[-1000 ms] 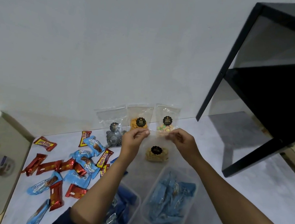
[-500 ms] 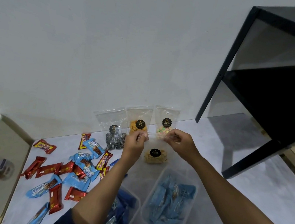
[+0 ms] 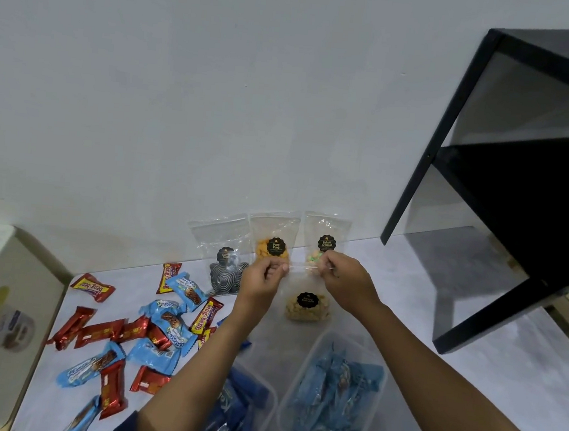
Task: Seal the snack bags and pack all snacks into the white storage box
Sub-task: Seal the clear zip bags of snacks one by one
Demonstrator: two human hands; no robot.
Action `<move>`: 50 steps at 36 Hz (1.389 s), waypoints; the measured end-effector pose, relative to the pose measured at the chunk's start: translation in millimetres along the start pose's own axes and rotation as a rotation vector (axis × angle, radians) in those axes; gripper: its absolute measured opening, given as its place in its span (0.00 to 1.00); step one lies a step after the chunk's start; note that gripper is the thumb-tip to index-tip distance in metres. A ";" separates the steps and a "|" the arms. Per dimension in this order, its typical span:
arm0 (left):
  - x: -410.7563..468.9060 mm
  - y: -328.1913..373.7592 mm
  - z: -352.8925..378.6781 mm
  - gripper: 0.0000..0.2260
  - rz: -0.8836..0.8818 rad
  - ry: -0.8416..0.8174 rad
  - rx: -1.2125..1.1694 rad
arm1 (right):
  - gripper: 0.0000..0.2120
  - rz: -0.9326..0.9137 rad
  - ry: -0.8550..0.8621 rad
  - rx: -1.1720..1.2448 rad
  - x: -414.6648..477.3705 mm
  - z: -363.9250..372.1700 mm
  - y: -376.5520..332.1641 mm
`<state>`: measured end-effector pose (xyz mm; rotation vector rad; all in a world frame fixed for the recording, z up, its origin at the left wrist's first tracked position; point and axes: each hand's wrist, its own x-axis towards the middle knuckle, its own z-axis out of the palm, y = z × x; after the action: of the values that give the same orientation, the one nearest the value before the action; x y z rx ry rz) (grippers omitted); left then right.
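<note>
Pinching the top strip of a clear snack bag (image 3: 307, 305) between both hands, I hold it up over the tabletop (image 3: 469, 362) so the seal stretches flat. At the near edge, 2 clear tubs (image 3: 331, 391) hold blue packets. My left hand (image 3: 263, 279) and right hand (image 3: 346, 279) each grip 1 end of the strip. Wrapped bars (image 3: 128, 335) lie loose toward the left edge. Farthest, 3 bags (image 3: 273, 245) lean on the wall, staying upright. I can't identify the white storage box.

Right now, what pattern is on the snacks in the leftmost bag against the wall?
Black-and-white spirals, seen in the head view.
</note>
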<state>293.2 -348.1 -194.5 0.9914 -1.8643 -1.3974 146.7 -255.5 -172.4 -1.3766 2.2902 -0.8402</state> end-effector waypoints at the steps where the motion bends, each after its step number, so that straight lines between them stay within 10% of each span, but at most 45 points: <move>1: 0.3 -0.2 -0.9 0.04 0.010 0.010 0.013 | 0.08 0.002 -0.001 -0.001 0.4 -0.7 -1.1; 18: 1.3 -1.9 -3.0 0.07 0.086 -0.034 0.227 | 0.09 -0.115 -0.016 -0.308 6.0 5.2 -18.2; 50: 6.7 3.2 -16.5 0.05 -0.019 -0.207 0.059 | 0.04 -0.051 -0.016 -0.136 12.2 14.1 -32.4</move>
<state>302.4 -361.6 -186.8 0.9249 -2.0613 -1.5127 170.8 -282.1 -162.3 -1.4986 2.3468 -0.6971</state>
